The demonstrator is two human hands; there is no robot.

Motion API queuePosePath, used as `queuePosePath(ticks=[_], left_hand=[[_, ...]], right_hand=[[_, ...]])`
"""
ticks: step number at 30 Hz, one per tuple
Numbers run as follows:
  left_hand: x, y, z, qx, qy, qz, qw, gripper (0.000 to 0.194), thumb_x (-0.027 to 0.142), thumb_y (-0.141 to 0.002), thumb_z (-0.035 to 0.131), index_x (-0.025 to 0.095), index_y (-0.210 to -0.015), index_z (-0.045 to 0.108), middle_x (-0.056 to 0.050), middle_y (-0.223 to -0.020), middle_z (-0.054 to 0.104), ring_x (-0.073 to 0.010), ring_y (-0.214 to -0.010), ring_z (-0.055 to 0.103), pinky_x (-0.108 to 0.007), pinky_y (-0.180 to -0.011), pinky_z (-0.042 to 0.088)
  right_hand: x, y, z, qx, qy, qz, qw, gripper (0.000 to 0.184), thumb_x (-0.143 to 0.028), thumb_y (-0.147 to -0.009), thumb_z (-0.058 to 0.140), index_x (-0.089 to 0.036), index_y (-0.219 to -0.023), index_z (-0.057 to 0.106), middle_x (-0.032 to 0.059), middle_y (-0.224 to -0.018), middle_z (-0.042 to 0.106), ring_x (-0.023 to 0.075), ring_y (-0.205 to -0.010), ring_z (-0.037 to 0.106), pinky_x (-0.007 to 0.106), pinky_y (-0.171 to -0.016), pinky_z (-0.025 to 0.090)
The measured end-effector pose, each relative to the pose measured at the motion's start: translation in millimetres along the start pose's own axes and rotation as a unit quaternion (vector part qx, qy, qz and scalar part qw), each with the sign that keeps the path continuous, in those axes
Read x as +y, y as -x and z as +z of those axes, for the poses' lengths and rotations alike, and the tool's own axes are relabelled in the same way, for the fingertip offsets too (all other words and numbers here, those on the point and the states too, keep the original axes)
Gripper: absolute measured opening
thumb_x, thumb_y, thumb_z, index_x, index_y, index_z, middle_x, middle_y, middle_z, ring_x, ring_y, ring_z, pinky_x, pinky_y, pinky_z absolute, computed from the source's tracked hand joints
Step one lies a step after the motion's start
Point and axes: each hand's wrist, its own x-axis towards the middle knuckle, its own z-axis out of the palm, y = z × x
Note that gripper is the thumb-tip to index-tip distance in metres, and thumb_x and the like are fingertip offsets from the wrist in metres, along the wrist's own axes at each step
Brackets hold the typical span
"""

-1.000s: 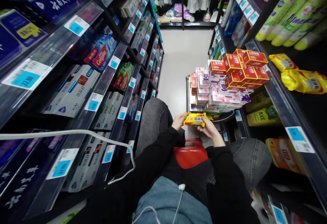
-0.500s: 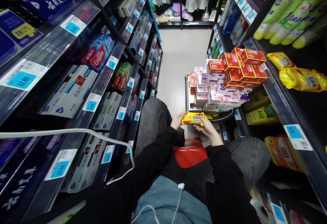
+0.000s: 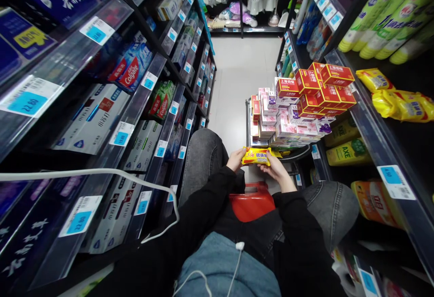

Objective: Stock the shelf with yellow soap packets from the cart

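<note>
Between my two hands is a yellow wrapped bar of soap (image 3: 257, 156), printed side up. My left hand (image 3: 236, 160) pinches its left end with thumb and fingers, and my right hand (image 3: 275, 168) grips its right end, thumb on top. Just beyond the soap stand stacked pink-and-white boxes (image 3: 288, 127), with several red-and-yellow boxes (image 3: 327, 96) piled on top. Another bit of yellow wrapper shows by my right thumb; whether it is a separate pack I cannot tell. More yellow soap packs (image 3: 402, 105) lie on the right shelf.
A red plastic stool or container (image 3: 252, 202) sits between my knees. Toothpaste boxes (image 3: 132, 68) fill the left shelves. On the right are green-yellow bottles (image 3: 383, 21) and AXE bottles (image 3: 351, 153). A white cable (image 3: 135, 178) crosses on the left. Pale floor (image 3: 233, 75) runs down the aisle.
Both hands keep their hold on the bar of soap, nearly still. The whole view has shifted slightly; nothing was taken up or let go.
</note>
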Motion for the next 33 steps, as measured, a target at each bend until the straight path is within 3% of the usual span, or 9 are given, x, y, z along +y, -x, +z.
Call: queuePosePath(ticks=[3,12,33], left_hand=[[3.0,2.2,1.6,-0.006,0.010,-0.024,1.000,0.048,0.038,-0.092,0.053,0.007,-0.129,0.057,-0.019,-0.110,0.068,-0.0193,-0.077,0.069,-0.029,-0.058,0.058],[-3.9,-3.8,-2.6,-0.009,0.016,-0.014,1.000,0.048,0.040,-0.089,0.058,0.009,-0.126,0.059,-0.017,-0.108,0.069,-0.0183,-0.076,0.068,-0.026,-0.056,0.058],[-7.7,-6.1,-5.5,-0.013,0.000,0.005,1.000,0.050,0.044,-0.086,0.062,0.009,-0.122,0.062,-0.017,-0.109,0.068,-0.0202,-0.078,0.069,-0.029,-0.058,0.059]], right_hand=[[-2.7,2.9,3.4,0.033,0.018,0.002,0.999,0.033,-0.038,-0.097,0.045,-0.011,-0.085,0.060,0.0071,-0.059,0.063,0.0103,-0.045,0.053,0.019,-0.044,0.041],[-1.6,0.4,2.3,0.030,0.011,0.009,0.999,0.037,-0.045,-0.095,0.047,-0.013,-0.079,0.059,0.0067,-0.057,0.062,0.0098,-0.045,0.053,0.017,-0.043,0.042],[1.3,-4.6,-2.2,0.043,-0.002,0.018,0.999,0.031,-0.042,-0.093,0.054,-0.012,-0.088,0.060,0.0062,-0.062,0.064,0.0105,-0.047,0.057,0.019,-0.045,0.046]])
